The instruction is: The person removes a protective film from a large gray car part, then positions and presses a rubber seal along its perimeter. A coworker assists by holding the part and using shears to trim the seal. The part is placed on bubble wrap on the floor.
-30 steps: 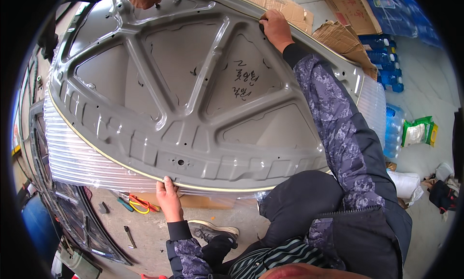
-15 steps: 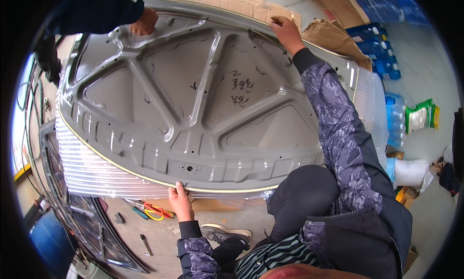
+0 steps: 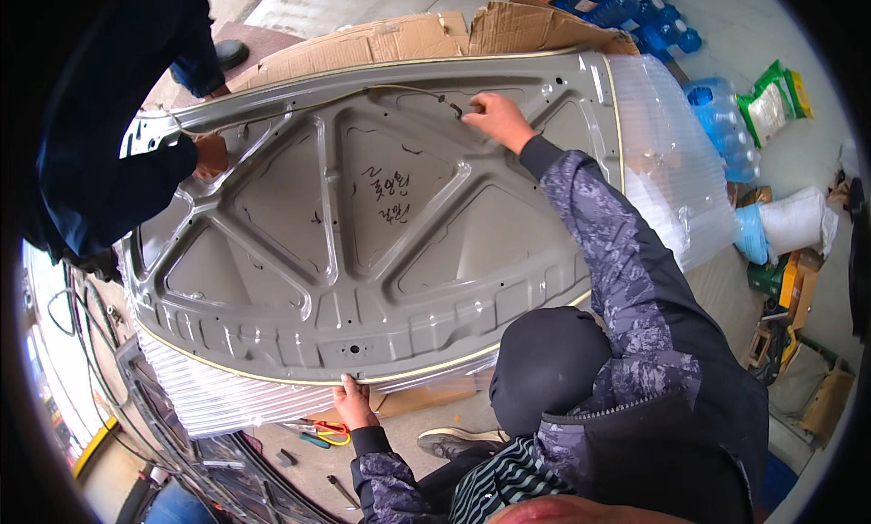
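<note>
A grey car hood (image 3: 263,261) lies with its ribbed underside up, a pale strip along its edge and black handwriting on one panel. My left hand (image 3: 356,404) is closed on its near edge, thumb on top and fingers hidden beneath. Over the far right part of the hood, my right hand (image 3: 499,122) pinches the dark end of a thin hose (image 3: 399,87). That hose stretches left across the far side of the hood toward another person's hand (image 3: 211,156), which rests at the hood's left part.
Clear ribbed plastic wrap (image 3: 676,152) and cardboard (image 3: 363,48) lie under the hood. Blue bottles (image 3: 726,129), a green bag (image 3: 771,97) and a white roll (image 3: 794,220) stand at right. Scissors (image 3: 333,433) and a dark frame panel (image 3: 218,474) are on the floor near left.
My right hand has moved from the far edge inward over the hood and now has the hose end. The hose now shows raised along the far side. My left hand stays on the near edge.
</note>
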The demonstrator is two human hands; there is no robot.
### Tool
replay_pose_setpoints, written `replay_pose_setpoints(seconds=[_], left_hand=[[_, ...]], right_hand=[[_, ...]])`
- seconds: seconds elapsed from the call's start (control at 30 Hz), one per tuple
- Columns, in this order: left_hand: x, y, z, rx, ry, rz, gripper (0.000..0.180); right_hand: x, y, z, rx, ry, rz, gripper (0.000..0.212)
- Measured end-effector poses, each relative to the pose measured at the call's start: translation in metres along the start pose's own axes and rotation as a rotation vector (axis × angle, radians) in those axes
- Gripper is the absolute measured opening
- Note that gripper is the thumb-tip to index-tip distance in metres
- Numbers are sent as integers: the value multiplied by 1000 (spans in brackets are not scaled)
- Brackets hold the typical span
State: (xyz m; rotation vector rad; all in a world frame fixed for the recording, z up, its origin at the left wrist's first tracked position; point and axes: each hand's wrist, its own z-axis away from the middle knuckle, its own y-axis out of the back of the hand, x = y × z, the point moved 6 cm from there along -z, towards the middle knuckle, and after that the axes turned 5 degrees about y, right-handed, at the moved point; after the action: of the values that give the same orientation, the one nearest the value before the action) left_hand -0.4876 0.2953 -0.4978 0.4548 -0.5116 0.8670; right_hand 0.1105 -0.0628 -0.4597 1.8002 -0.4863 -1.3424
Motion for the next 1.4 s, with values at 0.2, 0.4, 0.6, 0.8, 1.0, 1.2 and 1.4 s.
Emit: replay_pose_setpoints(seconds=[0.2,0.4,0.6,0.8,1.0,1.2,1.4], left_hand=[[3,-1,0,-21,5,-18,26],[2,-3,3,17,-11,14,30],[2,-3,3,9,-11,11,29],[0,-1,3,8,-4,-2,27],[3,-2,3,-31,-4,-2,25],[2,-5,5,22,-12,0,28],[-1,1,2,3,3,-25,25]], right_hand=[[-10,-27,-2,62,-34,77,26],[-12,-34,-7,40,-22,176,23],[-25,-32,-8,44,-17,236,27],[-53,-31,-27,163,150,229,24],[-55,-41,-45,88,111,166,20],[-48,-53,-60,51,146,41,22],[-55,-61,-71,29,196,115,24]])
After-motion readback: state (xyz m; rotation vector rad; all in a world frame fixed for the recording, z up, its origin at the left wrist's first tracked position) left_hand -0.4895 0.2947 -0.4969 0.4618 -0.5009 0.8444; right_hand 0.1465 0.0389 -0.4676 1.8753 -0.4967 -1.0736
